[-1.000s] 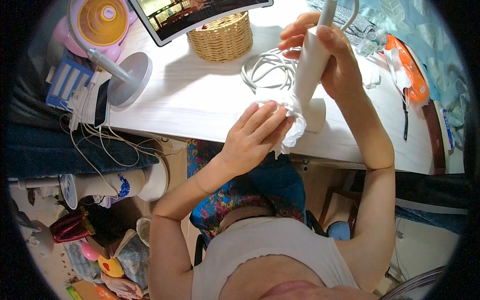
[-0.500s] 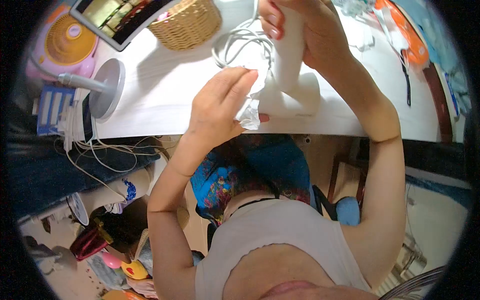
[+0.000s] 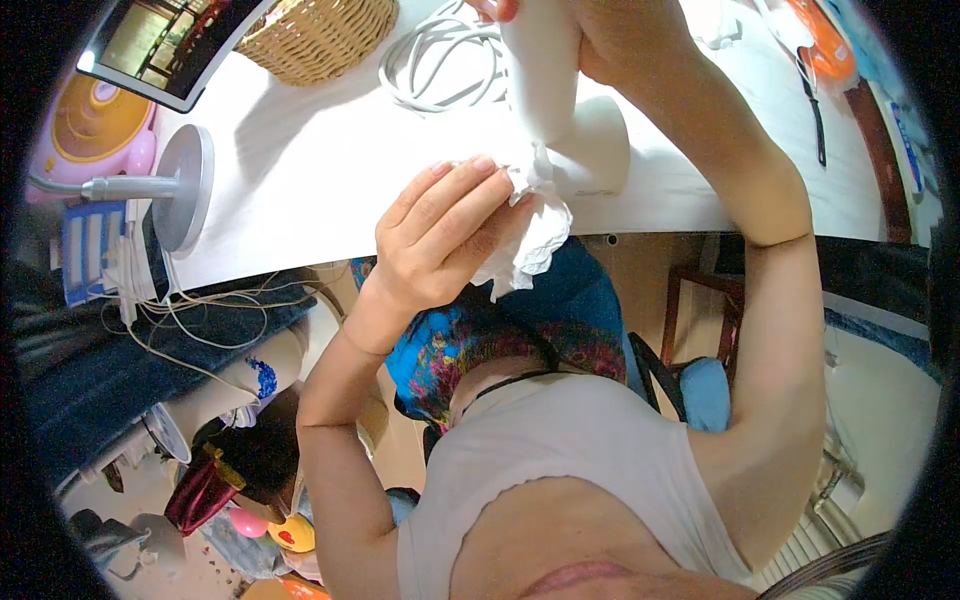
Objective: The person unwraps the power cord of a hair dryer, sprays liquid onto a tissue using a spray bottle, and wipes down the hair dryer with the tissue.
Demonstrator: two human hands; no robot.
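Note:
A white hair dryer (image 3: 542,85) is tilted over the near part of the table, its wide barrel (image 3: 602,150) close to the front edge. My right hand (image 3: 615,40) is wrapped round the upright part at the top of the view, where the frame cuts off some of the fingers. My left hand (image 3: 440,230) pinches a crumpled white tissue (image 3: 540,243) right beside the barrel's end. Part of the tissue hangs past the table edge. Whether it touches the dryer I cannot tell.
A coiled grey cord (image 3: 440,65) lies behind the dryer. Left of it stand a wicker basket (image 3: 320,40), a tablet (image 3: 185,50), a grey round stand (image 3: 190,188) and a pink-and-orange fan (image 3: 100,130). A black-handled tool (image 3: 815,120) lies at right. Loose cables (image 3: 215,300) hang at left.
The view has shifted, so the table things sit higher and further left. My left hand has drawn the tissue down toward the table edge, and more of it shows. My right hand keeps its grip.

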